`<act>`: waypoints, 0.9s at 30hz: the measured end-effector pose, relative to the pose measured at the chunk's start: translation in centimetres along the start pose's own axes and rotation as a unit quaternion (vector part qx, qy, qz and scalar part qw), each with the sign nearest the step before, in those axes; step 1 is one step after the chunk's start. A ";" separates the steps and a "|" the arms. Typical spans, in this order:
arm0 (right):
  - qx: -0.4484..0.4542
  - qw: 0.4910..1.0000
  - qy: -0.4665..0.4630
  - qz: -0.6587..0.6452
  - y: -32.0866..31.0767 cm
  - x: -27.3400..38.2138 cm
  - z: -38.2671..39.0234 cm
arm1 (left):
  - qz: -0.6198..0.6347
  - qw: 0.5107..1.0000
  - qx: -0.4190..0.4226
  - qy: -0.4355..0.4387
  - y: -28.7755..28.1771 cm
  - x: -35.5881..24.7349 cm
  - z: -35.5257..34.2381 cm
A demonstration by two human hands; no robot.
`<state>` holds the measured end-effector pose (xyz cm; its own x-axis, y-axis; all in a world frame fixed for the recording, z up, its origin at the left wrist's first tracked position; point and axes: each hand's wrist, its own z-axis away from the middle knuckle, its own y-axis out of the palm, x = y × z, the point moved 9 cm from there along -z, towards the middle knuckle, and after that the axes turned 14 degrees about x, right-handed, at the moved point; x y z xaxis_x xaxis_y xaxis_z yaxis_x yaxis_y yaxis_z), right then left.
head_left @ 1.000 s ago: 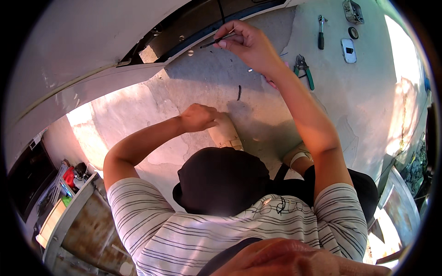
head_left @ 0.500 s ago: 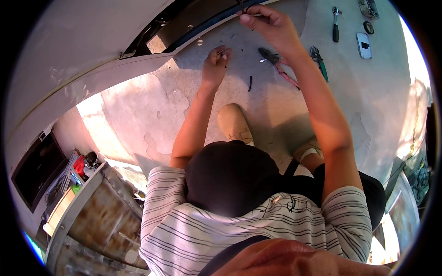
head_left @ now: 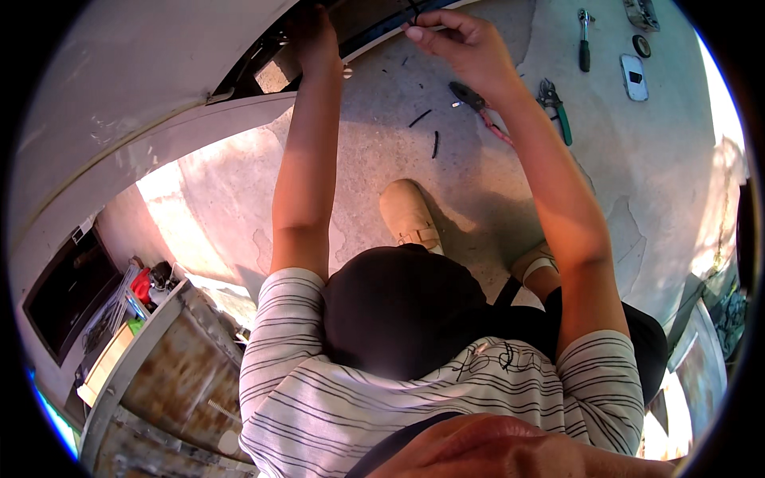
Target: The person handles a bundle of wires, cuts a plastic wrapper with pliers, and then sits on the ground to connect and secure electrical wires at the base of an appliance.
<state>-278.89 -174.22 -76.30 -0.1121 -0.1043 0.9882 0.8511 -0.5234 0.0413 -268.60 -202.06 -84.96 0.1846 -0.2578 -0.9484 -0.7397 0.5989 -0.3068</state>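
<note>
1. Pinching a black cable [head_left: 414, 9] between thumb and fingers, your right hand [head_left: 462, 40] is at the edge of the dark opening [head_left: 365, 17] in the white panel [head_left: 143, 80].
2. Your left hand [head_left: 312, 38] is inside that opening; shadow covers its fingers, so whether it grasps anything cannot be told.
3. At upper right, a metal box [head_left: 641, 14] stands on the floor [head_left: 358, 199], its contents too unclear to name.
4. Near that box lies a black ring [head_left: 641, 46].
5. At lower left, you have a red item [head_left: 141, 285] near a pale box [head_left: 107, 362].
</note>
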 end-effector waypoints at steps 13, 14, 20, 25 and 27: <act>-0.026 0.999 0.045 -0.002 -0.5 -1.0 0.5 | -0.054 0.998 0.036 0.022 -0.5 -5.8 4.3; -0.025 0.999 0.035 0.030 -0.7 -0.8 0.6 | -0.073 0.995 0.024 0.062 -0.3 -5.6 4.9; -0.006 0.984 -0.057 0.170 1.1 0.7 -0.3 | -0.210 0.975 0.044 0.053 -0.4 -5.8 4.8; 0.018 0.977 -0.039 0.209 2.7 -0.8 -1.4 | -0.244 0.966 0.005 0.084 -1.3 -4.7 4.3; 0.038 0.984 0.012 0.176 3.4 -1.6 -1.8 | -0.236 0.969 -0.001 0.075 -1.3 -4.3 4.4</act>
<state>-276.74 -177.38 -78.01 0.1853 -0.2886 0.9393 0.8752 -0.3861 -0.2913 -265.57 -198.42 -80.81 0.4063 -0.6107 -0.6797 -0.5970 0.3857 -0.7034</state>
